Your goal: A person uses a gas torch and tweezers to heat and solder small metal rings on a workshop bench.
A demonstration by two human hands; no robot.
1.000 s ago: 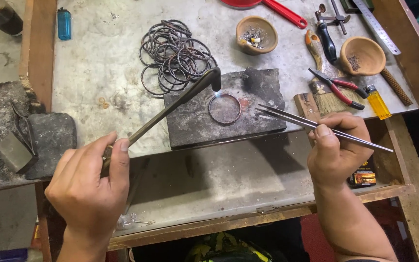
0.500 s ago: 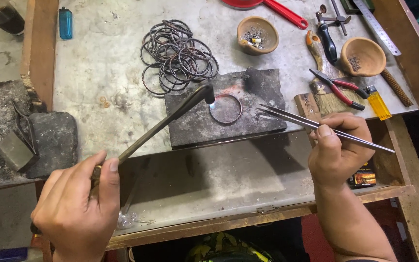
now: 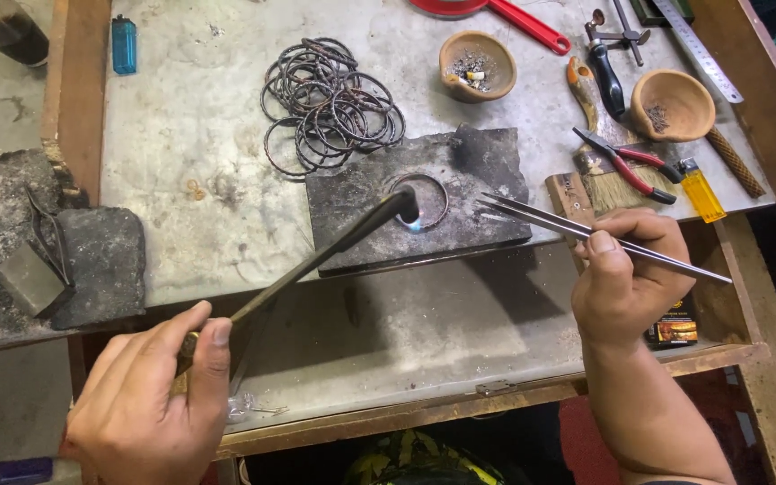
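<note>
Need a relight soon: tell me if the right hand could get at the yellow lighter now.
Probably yes. The yellow lighter lies just beyond the right hand with nothing between them, but that hand's grip is full with the long tweezers, which it would have to put down first.

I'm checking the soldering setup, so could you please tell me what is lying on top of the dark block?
On the dark block lies a metal ring. The torch tip, held by the left hand, covers the ring's left edge, with a small blue flame.

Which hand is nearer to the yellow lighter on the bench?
Right. The right hand grips tweezers just below-left of the yellow lighter; the left hand holds the torch far off at the bench's lower left.
</note>
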